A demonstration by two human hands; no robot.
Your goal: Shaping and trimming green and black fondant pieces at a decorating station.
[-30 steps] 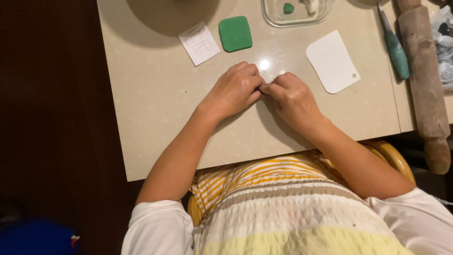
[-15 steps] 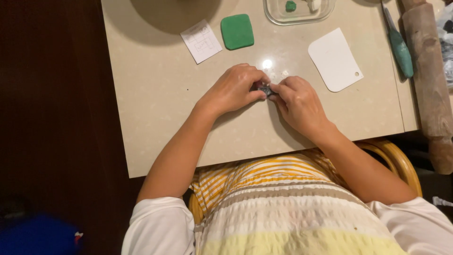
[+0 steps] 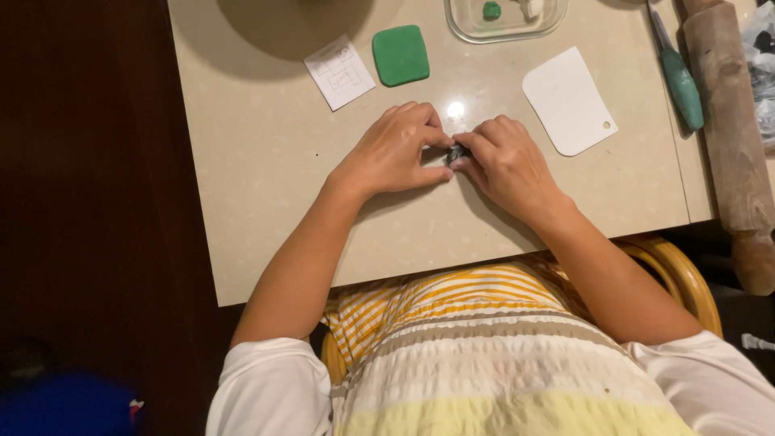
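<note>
on the pale speckled stone table (image 3: pixel 266 161), the wooden rolling pin (image 3: pixel 731 129) lies far right. left hand (image 3: pixel 393 151) and right hand (image 3: pixel 508 165) meet at the middle, fingertips pinching a small dark lump (image 3: pixel 458 153) between them.

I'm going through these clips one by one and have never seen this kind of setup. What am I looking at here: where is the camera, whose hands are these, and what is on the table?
There is no machine here. The single view comes from a camera worn on a person's head, looking down at their own two bare hands over a pale table. The left hand and right hand meet at the middle and together pinch a small dark piece; it is too small to tell what it is. Beyond the hands lie a green slab, a small printed paper, a white scraper and a clear glass dish with small bits inside. At the right edge lie a teal-handled tool and a wooden rolling pin.
</note>
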